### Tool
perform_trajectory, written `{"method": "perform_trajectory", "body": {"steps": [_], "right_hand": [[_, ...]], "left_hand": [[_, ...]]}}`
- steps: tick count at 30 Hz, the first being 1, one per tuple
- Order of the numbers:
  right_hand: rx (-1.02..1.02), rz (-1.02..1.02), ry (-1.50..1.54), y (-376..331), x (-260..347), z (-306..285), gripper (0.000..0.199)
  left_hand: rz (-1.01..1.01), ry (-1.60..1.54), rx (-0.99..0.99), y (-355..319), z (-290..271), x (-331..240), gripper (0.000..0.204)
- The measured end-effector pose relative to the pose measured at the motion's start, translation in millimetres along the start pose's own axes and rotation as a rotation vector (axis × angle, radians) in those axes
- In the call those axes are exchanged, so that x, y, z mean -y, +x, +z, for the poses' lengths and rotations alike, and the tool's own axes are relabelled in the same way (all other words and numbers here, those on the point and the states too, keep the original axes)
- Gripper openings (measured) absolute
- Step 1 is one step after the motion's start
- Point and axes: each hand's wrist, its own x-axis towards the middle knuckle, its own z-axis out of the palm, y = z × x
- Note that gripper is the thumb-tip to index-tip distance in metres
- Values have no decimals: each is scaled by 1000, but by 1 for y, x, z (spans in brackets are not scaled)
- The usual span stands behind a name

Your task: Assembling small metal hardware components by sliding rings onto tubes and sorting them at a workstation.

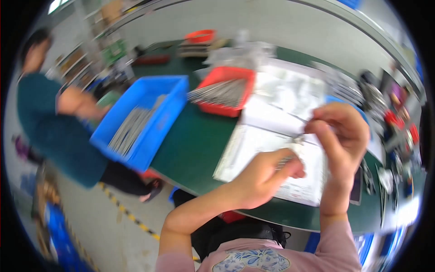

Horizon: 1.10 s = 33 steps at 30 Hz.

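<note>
Over the open papers, my left hand is closed around a grey ribbed metal piece; most of it is hidden by the fingers. A small whitish end shows just above that hand. To the right, my right hand is raised with thumb and fingertips pinched together near this end. Something small and dark shows at the fingertips, too blurred to name. Beneath both hands lies a ring-bound booklet with white printed pages.
A blue bin with long grey rods stands at the table's left edge. Beside it, a red bin holds many thin metal rods. Clear plastic bags lie behind. Pliers and other tools are at right. A person stands at left.
</note>
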Motion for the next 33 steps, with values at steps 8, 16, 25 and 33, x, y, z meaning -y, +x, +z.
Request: {"method": "perform_trajectory", "body": {"steps": [8, 16, 25, 33], "right_hand": [[319, 61, -48, 5, 10, -18, 6], [380, 77, 17, 7, 9, -12, 6], [389, 37, 58, 12, 0, -4, 4], [446, -60, -100, 20, 6, 5, 3]], "left_hand": [[0, -80, 38, 8, 0, 3, 38], [23, 65, 67, 5, -4, -9, 36], [54, 152, -7, 2, -10, -8, 35], [34, 114, 45, -4, -19, -8, 34]]}}
